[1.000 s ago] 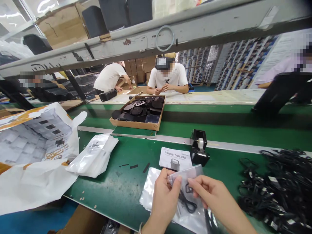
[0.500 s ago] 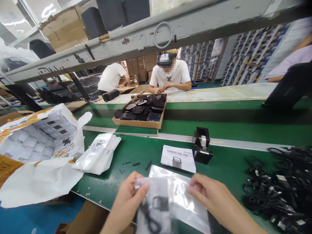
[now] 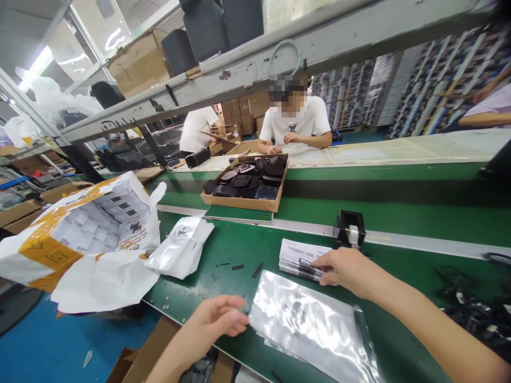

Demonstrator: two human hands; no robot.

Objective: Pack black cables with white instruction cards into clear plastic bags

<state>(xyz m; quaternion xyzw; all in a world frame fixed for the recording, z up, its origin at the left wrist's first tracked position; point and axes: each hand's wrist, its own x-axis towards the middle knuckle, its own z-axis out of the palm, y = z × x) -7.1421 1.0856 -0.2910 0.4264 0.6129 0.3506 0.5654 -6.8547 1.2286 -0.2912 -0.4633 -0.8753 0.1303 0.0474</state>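
While the left hand pins the near edge of a clear plastic bag flat on the green desk, its fingers lie loosely curled with the tips on the bag's rim, closed round nothing. By my reading the bag is loaded and waits for its paper, since a dark cable piece shows through the film just right of those fingertips.

Far to the left of that hand a torn white and yellow sack gapes open, full of small white boxes. Nearer, up and left of the fingertips, lies a heap of empty clear bags. Straight beyond them on the belt sits a shallow cardboard tray holding black round parts.

Right of the bag, the right hand rests on a small stack of printed leaflets, fingers narrow and pinching at the top sheet; whether one leaflet is already lifted free I cannot tell. Peeling off a single sheet cleanly looks like the delicate part, then the bag mouth must be opened to take it. Just past the knuckles stands a black tape dispenser, and off to the right lies a tangle of black cables.
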